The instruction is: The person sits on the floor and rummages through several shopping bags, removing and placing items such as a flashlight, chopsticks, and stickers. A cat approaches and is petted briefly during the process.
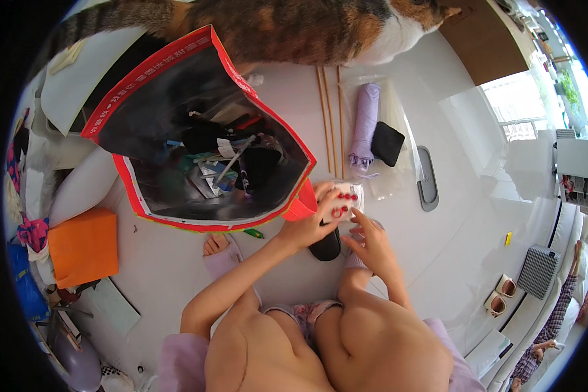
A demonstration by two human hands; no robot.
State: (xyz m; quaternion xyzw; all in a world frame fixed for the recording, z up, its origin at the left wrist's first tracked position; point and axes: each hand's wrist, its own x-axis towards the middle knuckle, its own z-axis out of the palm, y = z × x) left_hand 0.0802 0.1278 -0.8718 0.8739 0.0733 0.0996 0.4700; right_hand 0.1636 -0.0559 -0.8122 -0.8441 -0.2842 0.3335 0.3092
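My left hand (312, 223) grips a small clear packet (354, 192) with several red pieces (337, 212) on a white backing. Fingers apart, my right hand (372, 245) is at the packet's lower right, one fingertip at its edge; whether it presses on it is hard to tell. Just left of the packet, a large red bag (127, 188) with a dark, shiny lining gapes wide. Inside lie a jumble of small things, among them a pale stick (235, 160) and black items (262, 164). Below my left hand, a black oblong thing (325, 246) rests on the floor.
A calico cat (294, 29) is beyond the bag. Thin wooden sticks (325, 122), a folded lilac umbrella (365, 117), a black pouch (388, 144) and a grey tray (427, 179) lie ahead. An orange box (84, 247) is left; slippers (501, 296) and a person (558, 316) are right.
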